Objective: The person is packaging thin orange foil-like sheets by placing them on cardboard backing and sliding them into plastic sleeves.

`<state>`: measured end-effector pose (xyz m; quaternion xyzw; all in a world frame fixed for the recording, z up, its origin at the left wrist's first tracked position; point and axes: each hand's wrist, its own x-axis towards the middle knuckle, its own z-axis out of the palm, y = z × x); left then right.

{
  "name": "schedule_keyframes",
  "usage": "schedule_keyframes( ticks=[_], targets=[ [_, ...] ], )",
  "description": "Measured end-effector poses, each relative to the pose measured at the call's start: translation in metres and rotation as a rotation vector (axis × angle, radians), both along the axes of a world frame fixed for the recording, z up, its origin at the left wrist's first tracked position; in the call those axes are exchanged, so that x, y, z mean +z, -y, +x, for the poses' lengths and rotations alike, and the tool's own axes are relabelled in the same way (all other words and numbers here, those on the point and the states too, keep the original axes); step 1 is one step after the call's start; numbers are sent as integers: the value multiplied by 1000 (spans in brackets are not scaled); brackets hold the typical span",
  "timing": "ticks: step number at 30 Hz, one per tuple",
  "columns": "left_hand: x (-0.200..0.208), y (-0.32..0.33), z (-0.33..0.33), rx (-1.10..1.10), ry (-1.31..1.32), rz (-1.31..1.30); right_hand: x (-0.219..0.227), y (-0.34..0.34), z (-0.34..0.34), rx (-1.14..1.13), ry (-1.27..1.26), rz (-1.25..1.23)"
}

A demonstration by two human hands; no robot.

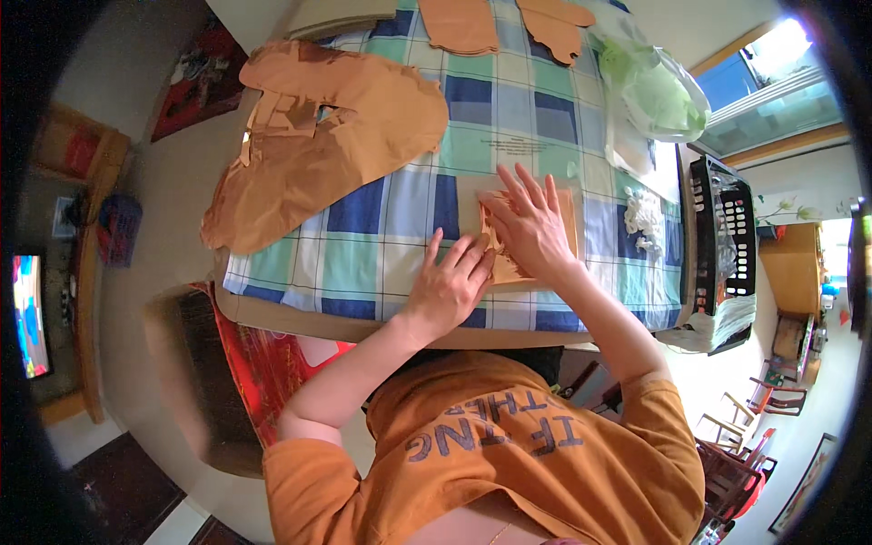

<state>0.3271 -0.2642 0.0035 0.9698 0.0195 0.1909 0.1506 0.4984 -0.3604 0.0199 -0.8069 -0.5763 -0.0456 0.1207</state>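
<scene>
A square copper-orange sheet or packet (565, 222) lies near the table's front edge, with a crinkled, shiny patch under my hands. My right hand (534, 232) rests flat on it with fingers spread. My left hand (451, 282) lies at its left side, fingers stretched out and fingertips touching the crinkled part. What lies under the fingertips is partly hidden. A clear plastic bag with small print (509, 150) appears to lie flat around and beyond the sheet.
A large, creased copper-coloured sheet (363, 136) with torn holes covers the table's left. Smaller orange pieces (459, 25) lie at the back. A pale green plastic bag (649, 86) and crumpled white scraps (643, 218) are on the right. A black plastic crate (722, 227) stands beyond the right edge.
</scene>
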Motion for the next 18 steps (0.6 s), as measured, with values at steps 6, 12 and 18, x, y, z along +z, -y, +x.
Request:
schedule_keyframes(
  ticks=[6,12,18],
  targets=[
    [-2,1,0,4,2,-2,-4,-4,-6,-19,21,49],
    [0,6,6,62,26,-69,7,60,-40,46,-188,82],
    [-1,11,7,131,-17,-62,-1,89,-65,65,-212,49]
  ],
)
